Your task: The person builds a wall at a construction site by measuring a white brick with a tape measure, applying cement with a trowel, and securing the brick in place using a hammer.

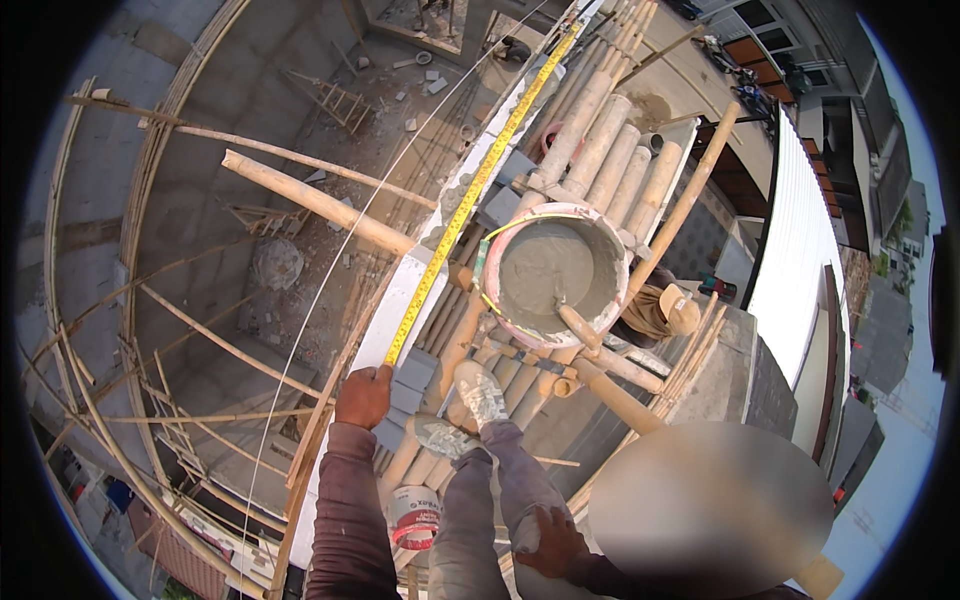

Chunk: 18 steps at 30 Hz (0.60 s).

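1. Through the head feed, I am holding the near end of a yellow tape measure (480, 190) in my closed left grip (363, 397); it is lying along the white wall top (380, 320).
2. My right grip (552, 543) is resting on the grey trousers (522, 490); I cannot tell how far it is closing.
3. A mortar bucket (608, 245) is standing on bamboo poles (605, 130), a wooden handle (580, 328) leaning out of it.

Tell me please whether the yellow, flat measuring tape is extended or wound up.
Extended. The measuring tape runs in a long strip from the left hand along the narrow white ledge.
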{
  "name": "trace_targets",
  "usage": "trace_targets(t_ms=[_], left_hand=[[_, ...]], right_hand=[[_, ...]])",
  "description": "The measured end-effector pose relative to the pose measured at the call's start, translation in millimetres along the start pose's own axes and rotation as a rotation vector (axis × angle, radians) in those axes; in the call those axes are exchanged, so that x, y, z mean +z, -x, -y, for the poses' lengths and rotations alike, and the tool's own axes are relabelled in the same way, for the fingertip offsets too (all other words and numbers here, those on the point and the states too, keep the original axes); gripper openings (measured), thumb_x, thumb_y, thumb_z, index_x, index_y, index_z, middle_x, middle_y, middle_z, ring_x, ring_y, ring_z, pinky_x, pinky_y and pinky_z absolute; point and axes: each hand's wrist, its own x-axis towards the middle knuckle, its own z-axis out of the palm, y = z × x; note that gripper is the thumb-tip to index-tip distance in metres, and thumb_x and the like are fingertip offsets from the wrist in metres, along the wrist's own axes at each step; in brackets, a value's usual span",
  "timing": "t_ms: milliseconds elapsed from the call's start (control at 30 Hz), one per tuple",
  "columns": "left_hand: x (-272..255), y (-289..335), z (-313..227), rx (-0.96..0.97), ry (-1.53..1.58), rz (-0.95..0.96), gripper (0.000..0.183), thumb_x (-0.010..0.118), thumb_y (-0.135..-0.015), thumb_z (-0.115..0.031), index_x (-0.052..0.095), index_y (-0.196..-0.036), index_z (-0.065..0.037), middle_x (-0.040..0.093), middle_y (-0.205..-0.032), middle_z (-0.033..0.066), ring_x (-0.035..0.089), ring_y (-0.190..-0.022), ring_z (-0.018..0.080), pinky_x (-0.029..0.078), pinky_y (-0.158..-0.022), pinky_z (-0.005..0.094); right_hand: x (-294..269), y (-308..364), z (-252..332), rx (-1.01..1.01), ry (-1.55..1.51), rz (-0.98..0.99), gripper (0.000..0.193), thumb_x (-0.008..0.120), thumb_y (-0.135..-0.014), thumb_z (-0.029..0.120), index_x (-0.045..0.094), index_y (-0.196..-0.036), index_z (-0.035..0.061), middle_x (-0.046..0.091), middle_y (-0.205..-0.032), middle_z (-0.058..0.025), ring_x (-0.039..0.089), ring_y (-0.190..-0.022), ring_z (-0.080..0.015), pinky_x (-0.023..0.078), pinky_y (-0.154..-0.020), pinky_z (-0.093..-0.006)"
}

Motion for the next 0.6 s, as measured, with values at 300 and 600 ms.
trace_targets(t_ms=[300,600], left_hand=[[5,-5,4,0.077,-0.057,-0.028,0.025,0.047,-0.097,-0.019,0.063,-0.103,-0.001,0.069,-0.097,0.0257,0.066,-0.093,0.0469,0.052,-0.082,0.0528],[9,-8,7,0.118,-0.087,-0.037,0.024,0.048,-0.095,-0.017,0.063,-0.103,0.0,0.069,-0.095,0.0259,0.066,-0.092,0.0459,0.052,-0.081,0.0528]], right_hand=[[11,-2,0,0.011,-0.015,-0.015,0.107,0.068,-0.08,0.065,0.024,-0.154,0.0016,0.029,-0.151,-0.0353,0.034,-0.14,-0.0532,0.033,-0.115,-0.0536],[21,0,-4,-0.023,-0.046,-0.096,0.105,0.07,-0.079,0.064,0.027,-0.153,0.0039,0.033,-0.147,-0.0349,0.04,-0.133,-0.055,0.038,-0.11,-0.0554]])
